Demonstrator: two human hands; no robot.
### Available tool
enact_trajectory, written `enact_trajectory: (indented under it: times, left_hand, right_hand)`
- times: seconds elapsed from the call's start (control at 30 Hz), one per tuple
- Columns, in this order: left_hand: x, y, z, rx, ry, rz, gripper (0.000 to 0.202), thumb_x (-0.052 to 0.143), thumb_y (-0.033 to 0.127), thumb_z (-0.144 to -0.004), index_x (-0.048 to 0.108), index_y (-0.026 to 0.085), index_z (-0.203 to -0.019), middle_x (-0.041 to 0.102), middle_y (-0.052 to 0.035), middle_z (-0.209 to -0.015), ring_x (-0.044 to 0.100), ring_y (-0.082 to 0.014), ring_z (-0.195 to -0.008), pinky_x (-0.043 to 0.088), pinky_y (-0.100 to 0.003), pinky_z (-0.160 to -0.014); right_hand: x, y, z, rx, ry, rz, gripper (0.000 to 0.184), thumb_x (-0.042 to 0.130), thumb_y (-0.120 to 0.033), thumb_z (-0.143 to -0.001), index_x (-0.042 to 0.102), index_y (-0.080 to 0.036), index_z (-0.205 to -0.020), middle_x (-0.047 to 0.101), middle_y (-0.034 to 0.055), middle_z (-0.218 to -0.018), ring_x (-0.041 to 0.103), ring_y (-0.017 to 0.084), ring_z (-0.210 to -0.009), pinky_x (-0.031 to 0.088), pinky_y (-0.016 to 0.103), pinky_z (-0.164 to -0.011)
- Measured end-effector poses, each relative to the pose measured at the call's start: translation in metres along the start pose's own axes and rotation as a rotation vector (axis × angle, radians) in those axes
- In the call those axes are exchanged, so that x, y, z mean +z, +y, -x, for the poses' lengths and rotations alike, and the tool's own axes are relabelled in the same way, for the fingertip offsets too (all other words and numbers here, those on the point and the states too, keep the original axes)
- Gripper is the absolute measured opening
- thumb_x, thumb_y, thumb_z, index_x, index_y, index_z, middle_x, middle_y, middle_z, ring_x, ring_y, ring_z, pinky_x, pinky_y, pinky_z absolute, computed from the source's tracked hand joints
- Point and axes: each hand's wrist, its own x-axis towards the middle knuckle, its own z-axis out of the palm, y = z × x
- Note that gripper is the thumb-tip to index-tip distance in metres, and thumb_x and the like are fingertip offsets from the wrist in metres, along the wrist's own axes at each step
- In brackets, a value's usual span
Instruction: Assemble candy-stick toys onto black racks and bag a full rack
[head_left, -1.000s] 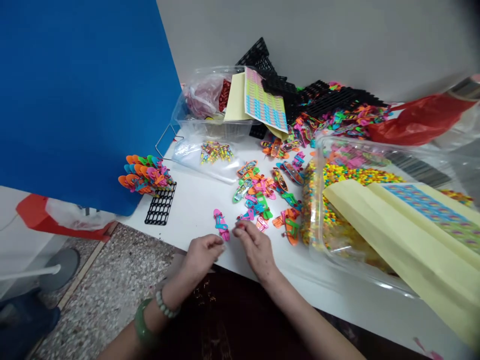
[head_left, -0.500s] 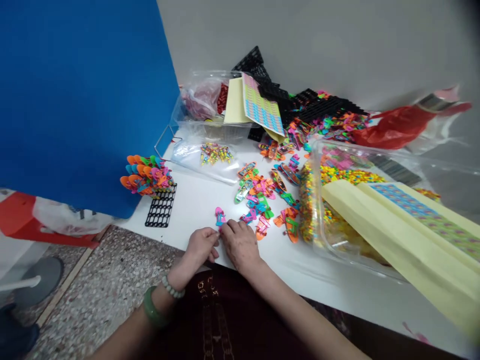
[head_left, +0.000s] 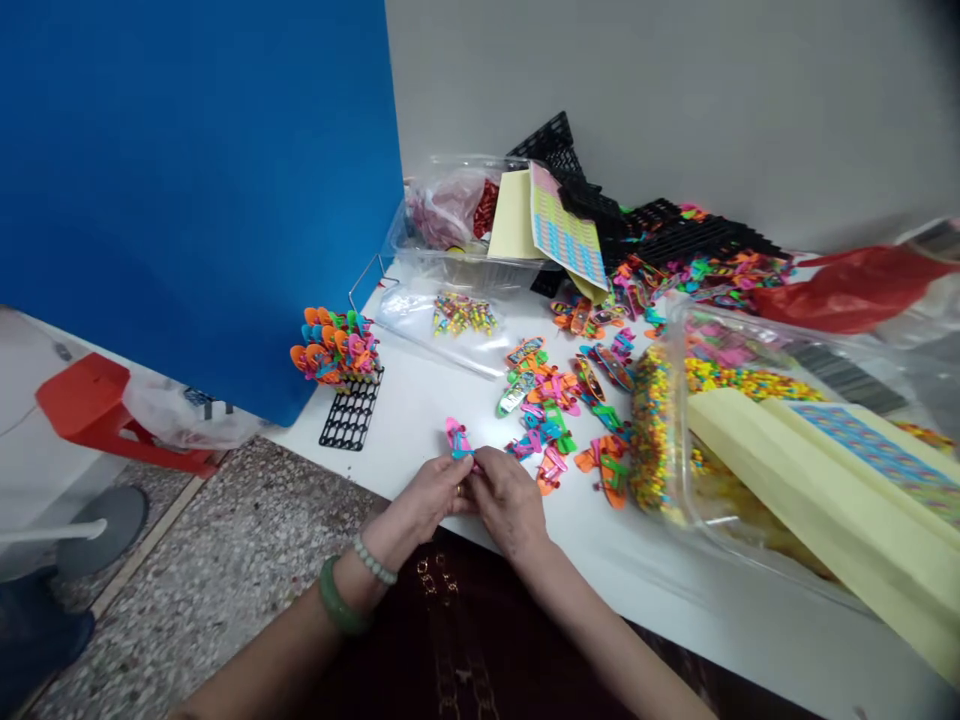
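A pink toy skateboard (head_left: 456,432) with a blue part on its underside is pinched between my hands near the table's front edge. My left hand (head_left: 429,492) is closed with its thumb at the blue part. My right hand (head_left: 511,500) is closed against the skateboard's near end, its fingertips touching those of the left; they hide that end. Right of my hands lies a loose cluster of toy skateboards (head_left: 551,470) in orange, pink, green and blue. To the left, several orange, blue, green and pink skateboards (head_left: 337,345) stand upright in a black grid rack (head_left: 348,417).
At right stands a clear bin (head_left: 682,400) of small yellow and multicoloured pieces, with sticker sheets (head_left: 817,490) across it. Behind are a clear bag (head_left: 420,325) of small parts, a plastic box (head_left: 420,245) and piled black racks (head_left: 667,235). A blue panel (head_left: 225,180) borders the left.
The view has swung left, so the scene sits further right. My left thumb has come up onto the pink skateboard's blue part, and both hands are closer together around it.
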Motion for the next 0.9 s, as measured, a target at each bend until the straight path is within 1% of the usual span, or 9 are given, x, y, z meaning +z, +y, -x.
enact_trajectory:
  times: [0.07, 0.13, 0.2, 0.27, 0.33, 0.4, 0.47, 0.57, 0.9]
  left_hand:
    - [0.002, 0.003, -0.001, 0.007, 0.004, 0.074, 0.042, 0.076, 0.047, -0.072, 0.063, 0.011, -0.088, 0.069, -0.0086, -0.079, 0.067, -0.0179, -0.072, 0.054, -0.028, -0.065]
    - [0.002, 0.006, -0.002, -0.02, 0.011, 0.124, 0.031, 0.076, 0.036, -0.074, 0.063, 0.011, -0.087, 0.069, -0.0073, -0.077, 0.066, -0.0165, -0.07, 0.055, -0.028, -0.066]
    - [0.001, 0.009, -0.004, -0.04, 0.006, 0.157, 0.024, 0.074, 0.028, -0.077, 0.064, 0.01, -0.088, 0.069, -0.007, -0.078, 0.066, -0.0154, -0.068, 0.056, -0.028, -0.067]
    - [0.001, 0.011, -0.005, -0.049, 0.035, 0.156, 0.022, 0.072, 0.028, -0.079, 0.064, 0.011, -0.089, 0.069, -0.0071, -0.078, 0.066, -0.0157, -0.065, 0.056, -0.028, -0.065]
    - [0.002, 0.012, -0.006, -0.044, 0.073, 0.132, 0.024, 0.072, 0.031, -0.078, 0.064, 0.011, -0.088, 0.069, -0.0067, -0.075, 0.066, -0.0155, -0.061, 0.053, -0.026, -0.059]
    - [0.005, 0.012, -0.007, -0.019, 0.081, 0.122, 0.026, 0.076, 0.032, -0.075, 0.064, 0.011, -0.085, 0.068, -0.0055, -0.073, 0.064, -0.0142, -0.059, 0.051, -0.024, -0.054]
    - [0.009, 0.011, -0.009, 0.016, 0.078, 0.137, 0.028, 0.079, 0.032, -0.071, 0.064, 0.011, -0.082, 0.067, -0.0042, -0.073, 0.063, -0.0133, -0.06, 0.05, -0.023, -0.055]
    - [0.013, 0.008, -0.012, 0.05, 0.088, 0.161, 0.029, 0.081, 0.031, -0.067, 0.064, 0.013, -0.08, 0.066, -0.0024, -0.071, 0.062, -0.0128, -0.061, 0.05, -0.024, -0.057]
    - [0.014, 0.005, -0.017, 0.069, 0.144, 0.212, 0.028, 0.081, 0.032, -0.068, 0.064, 0.014, -0.08, 0.064, 0.0, -0.067, 0.056, -0.0091, -0.055, 0.045, -0.021, -0.053]
  right_hand:
    - [-0.004, -0.006, -0.002, -0.021, -0.016, -0.054, 0.019, 0.046, -0.023, -0.093, 0.065, -0.02, -0.097, 0.069, 0.0076, -0.097, 0.062, 0.022, -0.088, 0.048, 0.034, -0.08]
    - [-0.009, -0.006, -0.004, 0.007, -0.033, -0.193, 0.019, 0.048, -0.024, -0.092, 0.066, -0.022, -0.098, 0.07, 0.0064, -0.1, 0.063, 0.021, -0.092, 0.049, 0.033, -0.082]
    - [-0.015, -0.001, -0.004, 0.084, 0.0, -0.353, 0.016, 0.053, -0.026, -0.09, 0.068, -0.023, -0.095, 0.07, 0.0044, -0.098, 0.064, 0.019, -0.093, 0.05, 0.031, -0.083]
    - [-0.022, 0.006, -0.001, 0.193, 0.076, -0.448, 0.014, 0.057, -0.03, -0.089, 0.069, -0.024, -0.093, 0.07, 0.0038, -0.097, 0.065, 0.019, -0.094, 0.051, 0.031, -0.084]
    - [-0.028, 0.01, 0.004, 0.281, 0.097, -0.455, 0.015, 0.058, -0.032, -0.087, 0.069, -0.023, -0.092, 0.07, 0.0036, -0.095, 0.065, 0.019, -0.093, 0.05, 0.032, -0.084]
    - [-0.031, 0.01, 0.008, 0.324, 0.042, -0.439, 0.017, 0.056, -0.033, -0.087, 0.069, -0.023, -0.093, 0.071, 0.0034, -0.094, 0.065, 0.019, -0.09, 0.05, 0.031, -0.082]
    - [-0.032, 0.007, 0.012, 0.35, -0.018, -0.438, 0.018, 0.055, -0.033, -0.087, 0.069, -0.023, -0.094, 0.07, 0.0026, -0.09, 0.064, 0.018, -0.083, 0.05, 0.029, -0.076]
    - [-0.03, 0.001, 0.014, 0.382, -0.042, -0.434, 0.018, 0.054, -0.035, -0.087, 0.067, -0.022, -0.09, 0.068, 0.0009, -0.081, 0.062, 0.016, -0.073, 0.047, 0.026, -0.066]
    - [-0.029, 0.006, 0.013, 0.301, -0.018, -0.389, 0.015, 0.052, -0.03, -0.088, 0.065, -0.021, -0.089, 0.067, 0.0011, -0.081, 0.061, 0.015, -0.073, 0.046, 0.025, -0.068]
